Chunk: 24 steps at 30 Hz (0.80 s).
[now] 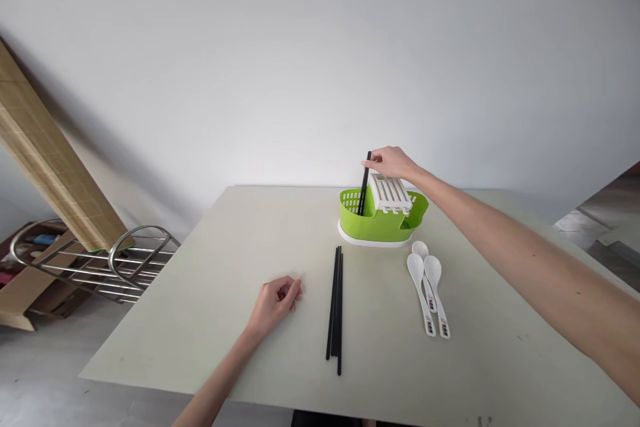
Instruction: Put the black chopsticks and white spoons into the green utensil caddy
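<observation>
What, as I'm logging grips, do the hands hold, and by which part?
The right hand holds black chopsticks near their upper ends; left hand, nothing visible.

The right arm [525, 257] stretches out long and nearly straight, its wrist and forearm lying behind the fingers, nearer the body. The right hand [394, 161] is pinched, thumb set close against fingers, knuckles above the fingertips. Beyond it, on the other side, the left hand [277, 303] curls loosely, wrist just behind the folded fingers, left forearm [227, 367] running back from them.
</observation>
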### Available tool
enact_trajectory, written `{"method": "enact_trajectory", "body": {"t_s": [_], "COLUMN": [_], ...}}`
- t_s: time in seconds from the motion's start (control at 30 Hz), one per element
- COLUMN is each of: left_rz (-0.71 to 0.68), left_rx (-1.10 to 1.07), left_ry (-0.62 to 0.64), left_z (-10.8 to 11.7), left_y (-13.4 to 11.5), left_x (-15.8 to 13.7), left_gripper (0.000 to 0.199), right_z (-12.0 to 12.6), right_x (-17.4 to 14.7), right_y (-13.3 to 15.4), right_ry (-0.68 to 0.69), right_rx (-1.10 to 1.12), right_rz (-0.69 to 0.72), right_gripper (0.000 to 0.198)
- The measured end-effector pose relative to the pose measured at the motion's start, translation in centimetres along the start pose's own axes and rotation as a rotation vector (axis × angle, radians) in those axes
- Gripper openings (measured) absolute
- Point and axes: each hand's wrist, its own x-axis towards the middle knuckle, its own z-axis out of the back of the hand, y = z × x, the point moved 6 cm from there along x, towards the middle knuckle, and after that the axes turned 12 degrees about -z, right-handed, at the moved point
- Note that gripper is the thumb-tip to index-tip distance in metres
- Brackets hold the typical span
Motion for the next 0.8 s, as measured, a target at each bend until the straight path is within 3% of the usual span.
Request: {"method": "enact_trajectory", "body": {"t_s": [0.27,0.4,0.53,0.63,0.7,0.8], "left_rz": [0.003,0.001,-0.008,-0.026,-0.043,-0.098], "left_rx": [0.001,0.022,0.053,0.124,0.212,0.403], "left_ry": [0.005,0.002,-0.005,-0.014,-0.04,-0.081], "left_z": [0.0,0.0,0.0,-0.2,-0.6,-2.2], "left_y": [0.3,0.0,-0.3,-0.6,-0.8,-1.7], "left_x": [0.2,0.1,0.0,-0.1,-0.2,-0.2], "left_gripper": [0.053,0.054,0.055,0.054,0.051,0.044], "right_z": [-0.3,2.4,6.0,7.2,6.7,3.5], "right_x": [-0.6,-3.0,-9.7,-16.2,-20.6,-26.7], "right_y": [-0.7,-0.4,-0.7,-2.2,-3.5,-5.2], "right_ry": [0.018,-0.123,-0.239,-0.245,-0.221,-0.066], "right_rx": [0.044,0.101,0.157,0.169,0.197,0.315], "right_rz": [-0.038,0.058,0.244,0.239,0.175,0.048], "right_gripper": [0.029,0.032,0.038,0.032,0.026,0.022]}}
